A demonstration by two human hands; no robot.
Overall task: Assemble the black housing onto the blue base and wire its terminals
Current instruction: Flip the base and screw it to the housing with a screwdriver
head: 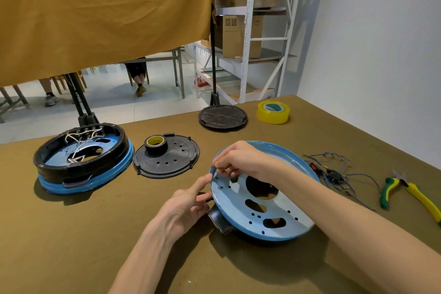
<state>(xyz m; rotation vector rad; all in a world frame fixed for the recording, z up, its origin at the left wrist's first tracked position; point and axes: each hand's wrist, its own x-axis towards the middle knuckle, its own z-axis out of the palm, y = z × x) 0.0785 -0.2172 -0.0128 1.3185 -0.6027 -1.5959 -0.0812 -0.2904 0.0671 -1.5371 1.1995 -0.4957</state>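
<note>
A blue base (pixel 274 207), a shallow dish with several holes and cut-outs, sits tilted on the olive table in front of me. A black part (pixel 220 222) shows under its near left rim. My left hand (pixel 188 205) holds that left rim with thumb and fingers. My right hand (pixel 238 159) hovers over the dish's far left side, its fingertips pinching a small dark pin or screw at a hole. A loose bundle of blue wires with small components (pixel 334 174) lies to the right of the base.
At the left stands a finished unit (pixel 81 157), black housing on blue base with white wires. Nearby lie a black cover (pixel 167 162) carrying a tape roll (pixel 155 144), another black disc (pixel 223 117), yellow tape (pixel 273 112) and yellow-green pliers (pixel 410 191).
</note>
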